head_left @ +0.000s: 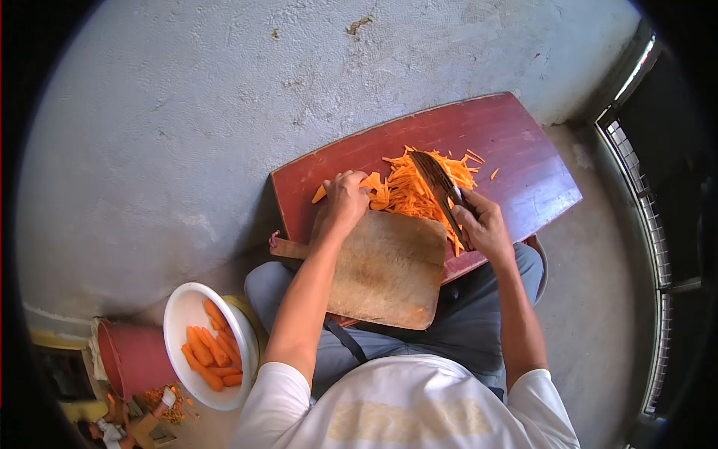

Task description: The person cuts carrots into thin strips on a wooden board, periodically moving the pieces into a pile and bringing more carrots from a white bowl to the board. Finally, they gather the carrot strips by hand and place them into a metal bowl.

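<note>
My right hand grips a dark, wide-bladed knife, its blade slanting up and left across a heap of shredded carrot. My left hand rests at the upper left of the wooden cutting board, its fingers curled beside orange carrot slices. What lies under those fingers is hidden. The board sits over the near edge of the red table, above my lap, with its handle pointing left.
A white basin of whole peeled carrots stands at lower left, beside a red bucket. Beyond it, another person is near orange scraps on the floor. A wall runs behind the table; a barred metal frame is at right.
</note>
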`<action>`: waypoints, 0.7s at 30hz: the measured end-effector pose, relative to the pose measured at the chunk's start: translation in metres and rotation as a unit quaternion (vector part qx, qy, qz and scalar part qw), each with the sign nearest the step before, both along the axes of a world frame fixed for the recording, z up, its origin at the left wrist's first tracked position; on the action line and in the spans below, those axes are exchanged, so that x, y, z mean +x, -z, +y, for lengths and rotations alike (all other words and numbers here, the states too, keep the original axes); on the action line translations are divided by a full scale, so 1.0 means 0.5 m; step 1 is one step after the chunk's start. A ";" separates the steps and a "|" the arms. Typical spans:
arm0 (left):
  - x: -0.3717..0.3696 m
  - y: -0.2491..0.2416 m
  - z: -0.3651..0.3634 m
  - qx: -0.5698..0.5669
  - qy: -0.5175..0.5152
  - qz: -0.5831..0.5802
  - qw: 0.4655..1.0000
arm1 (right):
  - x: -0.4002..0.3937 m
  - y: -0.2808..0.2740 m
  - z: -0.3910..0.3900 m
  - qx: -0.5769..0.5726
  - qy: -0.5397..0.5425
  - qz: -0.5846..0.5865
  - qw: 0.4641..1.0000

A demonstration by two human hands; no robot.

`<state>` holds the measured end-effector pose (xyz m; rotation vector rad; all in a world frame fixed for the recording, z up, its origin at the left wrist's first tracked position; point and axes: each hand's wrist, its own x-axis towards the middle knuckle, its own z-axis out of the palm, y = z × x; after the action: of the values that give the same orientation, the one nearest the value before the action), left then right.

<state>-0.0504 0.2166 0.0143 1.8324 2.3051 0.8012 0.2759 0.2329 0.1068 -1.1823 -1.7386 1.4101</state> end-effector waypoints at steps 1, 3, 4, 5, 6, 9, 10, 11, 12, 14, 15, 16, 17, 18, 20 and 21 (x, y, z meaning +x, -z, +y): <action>-0.005 0.008 0.002 0.022 -0.007 -0.055 0.998 | 0.004 -0.005 -0.009 -0.032 -0.004 0.007 0.999; -0.016 0.022 -0.002 0.063 -0.021 -0.165 0.984 | 0.013 0.013 -0.021 -0.010 -0.013 0.004 1.000; -0.003 -0.002 -0.016 0.072 -0.028 -0.200 0.977 | 0.014 0.022 -0.031 0.007 -0.015 0.013 1.000; 0.008 -0.023 -0.041 0.081 -0.037 -0.237 0.968 | 0.015 0.032 -0.042 0.023 -0.018 0.021 0.999; 0.023 -0.048 -0.069 0.091 -0.049 -0.273 0.956 | 0.015 0.042 -0.051 0.030 -0.024 0.026 0.999; 0.055 -0.064 -0.170 0.177 0.022 0.007 0.984 | 0.008 0.009 -0.114 0.063 -0.048 -0.009 0.997; 0.070 -0.050 -0.210 0.169 0.043 0.052 0.983 | 0.004 -0.021 -0.138 0.008 -0.063 -0.035 0.997; 0.089 -0.034 -0.249 0.159 0.065 0.095 0.981 | 0.008 -0.006 -0.153 0.074 -0.095 -0.050 0.991; 0.114 -0.027 -0.285 0.148 0.078 0.069 0.984 | 0.010 -0.002 -0.170 0.124 -0.111 -0.048 0.985; 0.160 -0.032 -0.335 0.127 0.100 0.017 0.987 | 0.007 -0.006 -0.198 0.152 -0.133 -0.062 0.977; 0.171 -0.037 -0.343 0.133 0.095 -0.008 0.987 | 0.006 -0.017 -0.213 0.130 -0.140 -0.079 0.978; 0.182 -0.042 -0.354 0.137 0.090 -0.033 0.986 | 0.005 -0.023 -0.228 0.105 -0.147 -0.096 0.979; 0.186 -0.042 -0.362 0.141 0.086 -0.058 0.985 | 0.002 -0.024 -0.240 0.114 -0.153 -0.101 0.976; 0.178 -0.028 -0.363 0.123 0.075 -0.091 0.985 | 0.000 -0.025 -0.247 0.125 -0.157 -0.106 0.974; 0.149 -0.011 -0.350 0.126 0.082 -0.107 0.983 | -0.004 -0.025 -0.255 0.140 -0.171 -0.116 0.968; 0.135 -0.015 -0.343 0.129 0.087 -0.113 0.981 | -0.006 -0.019 -0.260 0.141 -0.180 -0.122 0.966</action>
<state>0.0171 0.0453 0.0219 1.8905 1.9479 1.2557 0.2731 0.1027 0.1164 -0.9486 -2.3336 1.1903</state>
